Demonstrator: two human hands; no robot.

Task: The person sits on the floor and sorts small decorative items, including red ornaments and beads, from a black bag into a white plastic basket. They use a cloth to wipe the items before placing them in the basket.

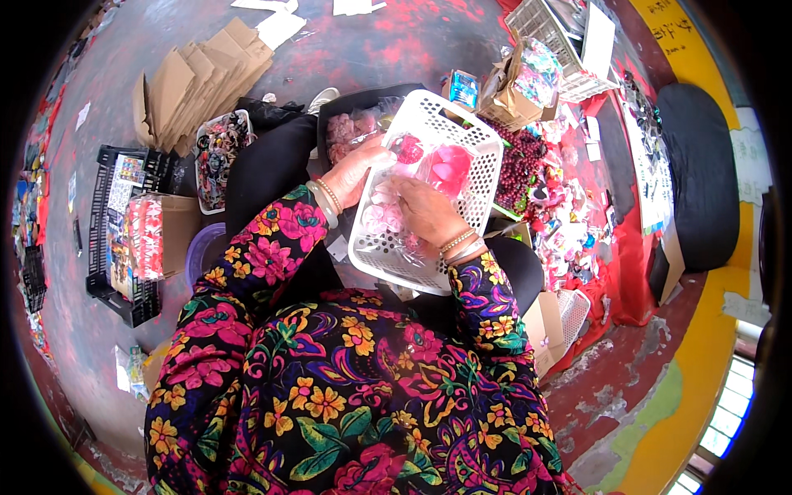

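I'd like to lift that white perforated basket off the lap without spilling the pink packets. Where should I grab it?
Probably the white basket by its two long rims, one hand per side, coming from above. It lies tilted on the lap, and the left hand and right hand already rest inside on the pink packets.

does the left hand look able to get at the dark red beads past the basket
Probably not directly: the left hand sits at the near-left rim of the white basket, and the dark red beads lie beyond its far side.
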